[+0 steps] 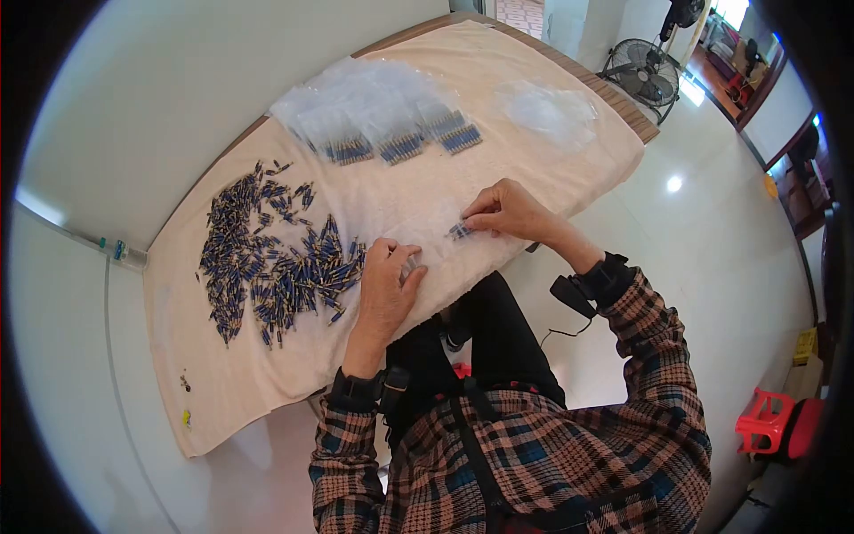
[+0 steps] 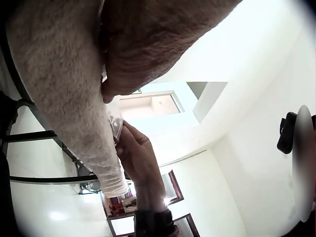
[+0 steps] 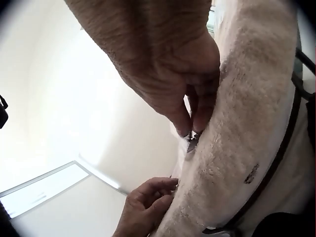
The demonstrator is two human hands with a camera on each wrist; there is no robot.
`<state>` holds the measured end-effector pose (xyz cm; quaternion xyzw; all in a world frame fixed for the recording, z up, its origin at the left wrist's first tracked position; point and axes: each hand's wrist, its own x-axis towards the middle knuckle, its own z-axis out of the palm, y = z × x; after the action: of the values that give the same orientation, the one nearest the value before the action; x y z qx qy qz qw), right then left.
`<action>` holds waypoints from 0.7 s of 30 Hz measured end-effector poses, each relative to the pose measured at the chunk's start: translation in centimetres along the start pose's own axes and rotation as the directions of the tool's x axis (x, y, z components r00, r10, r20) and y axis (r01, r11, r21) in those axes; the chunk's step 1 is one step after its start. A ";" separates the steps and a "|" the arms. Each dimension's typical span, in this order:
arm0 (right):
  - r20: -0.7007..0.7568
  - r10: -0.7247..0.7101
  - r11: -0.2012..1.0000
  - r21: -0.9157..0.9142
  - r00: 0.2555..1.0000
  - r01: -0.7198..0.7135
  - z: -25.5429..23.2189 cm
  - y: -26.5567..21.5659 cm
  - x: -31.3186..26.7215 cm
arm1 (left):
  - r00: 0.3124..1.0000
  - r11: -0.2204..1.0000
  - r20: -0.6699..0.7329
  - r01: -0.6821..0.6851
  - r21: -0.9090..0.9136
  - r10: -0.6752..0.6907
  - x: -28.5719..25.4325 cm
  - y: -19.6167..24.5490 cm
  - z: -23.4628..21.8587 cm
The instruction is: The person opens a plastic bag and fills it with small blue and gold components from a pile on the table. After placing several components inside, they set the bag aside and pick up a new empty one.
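Observation:
In the head view, my right hand (image 1: 511,214) pinches a few small dark-blue pieces (image 1: 459,230) between thumb and fingers, low over the cloth. Clear plastic (image 1: 429,233) lies around them and reaches toward my left hand (image 1: 387,285), whose thumb and curled fingers hold its near part. The right wrist view shows my right hand (image 3: 182,94) with its fingertips together on a dark piece (image 3: 192,143), and my left hand (image 3: 143,207) beyond. In the left wrist view, clear plastic (image 2: 116,124) stands by my right hand (image 2: 140,155); my left hand (image 2: 143,44) hides its own grip.
Loose blue-and-brass pieces (image 1: 307,276) are heaped on the left of the cloth-covered table (image 1: 267,383). Filled clear bags (image 1: 400,147) lie at the back, and more clear bags (image 1: 551,116) at the back right. A wall borders the left side.

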<state>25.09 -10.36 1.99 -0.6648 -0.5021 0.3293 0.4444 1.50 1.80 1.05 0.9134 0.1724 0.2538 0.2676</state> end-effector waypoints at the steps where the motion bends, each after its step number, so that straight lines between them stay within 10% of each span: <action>1: -0.006 0.031 0.999 0.026 0.999 -0.031 0.1 0.0 -0.1 | 1.000 1.000 -0.003 0.009 -0.015 -0.009 0.0 0.0 0.0; 21: -0.329 -0.010 1.000 0.023 0.944 0.018 3.2 0.0 -2.3 | 0.999 1.000 -0.026 0.019 -0.021 -0.020 -0.2 0.2 0.0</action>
<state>21.63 -11.70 0.75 -0.7011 -0.4215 0.2171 0.5325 1.44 1.52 1.10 0.9054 0.1819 0.2648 0.2774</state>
